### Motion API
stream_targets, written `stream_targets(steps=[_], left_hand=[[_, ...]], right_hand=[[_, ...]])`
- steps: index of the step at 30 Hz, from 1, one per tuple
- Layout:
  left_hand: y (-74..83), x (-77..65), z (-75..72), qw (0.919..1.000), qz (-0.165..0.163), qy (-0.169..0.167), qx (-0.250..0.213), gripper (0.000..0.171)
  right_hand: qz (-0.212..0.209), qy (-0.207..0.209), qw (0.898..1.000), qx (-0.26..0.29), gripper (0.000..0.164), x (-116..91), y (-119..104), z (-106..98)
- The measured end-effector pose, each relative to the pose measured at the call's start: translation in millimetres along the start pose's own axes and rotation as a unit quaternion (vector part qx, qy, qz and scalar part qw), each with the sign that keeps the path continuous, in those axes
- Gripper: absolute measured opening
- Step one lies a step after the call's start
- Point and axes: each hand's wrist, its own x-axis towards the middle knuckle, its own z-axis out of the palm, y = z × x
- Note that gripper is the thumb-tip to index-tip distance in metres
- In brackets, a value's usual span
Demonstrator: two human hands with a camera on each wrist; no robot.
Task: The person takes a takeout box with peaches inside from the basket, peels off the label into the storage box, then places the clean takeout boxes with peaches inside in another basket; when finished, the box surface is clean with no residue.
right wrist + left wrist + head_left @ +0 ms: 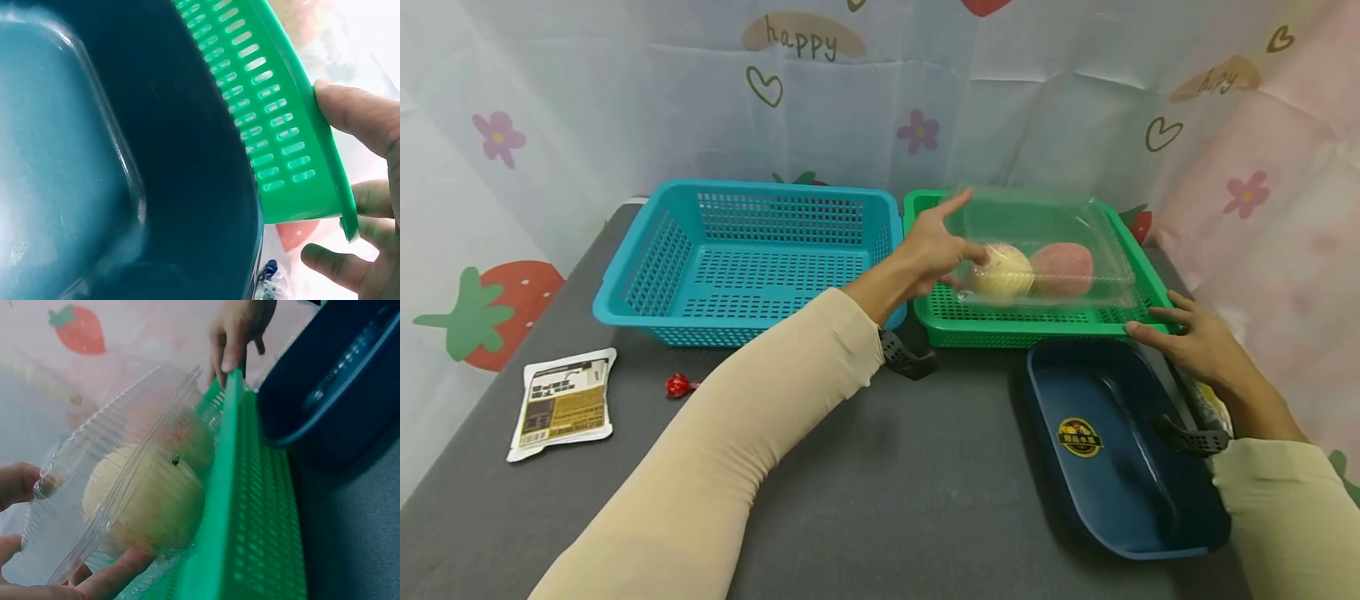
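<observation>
My left hand (936,250) grips a clear plastic box (1037,218) by its left end, thumb on one side and fingers on the other. Through the plastic show a round pale-yellow fruit (140,500) and a pink fruit (1062,270), side by side. The box is tilted over the green basket (992,337), low by its rim. At that basket's front right corner, my right hand (1198,342) holds the rim (325,137) between thumb and fingers. A dark blue basin (1138,492) stands just in front of the green basket, below the right hand.
A light blue basket (782,320) stands left of the green one. On the grey table (880,500) lie a white and gold packet (565,404) and a red-wrapped lollipop (677,386). Yellowish packaging (1213,407) is partly hidden behind the basin. A printed curtain (865,108) hangs behind.
</observation>
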Motion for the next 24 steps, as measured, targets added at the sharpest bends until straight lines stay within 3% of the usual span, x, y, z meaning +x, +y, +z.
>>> stream_targets(steps=[10,24], left_hand=[[-22.9,10.8,-1.3,0.9988,-0.035,0.018,0.029,0.089],[-24.6,20.4,6.3,0.9923,-0.097,0.018,0.075,0.085]], right_hand=[[-0.006,0.011,1.0,0.016,0.072,-0.1,2.3,1.7],[0.005,-0.003,1.0,0.006,0.074,3.3,4.7,1.5]])
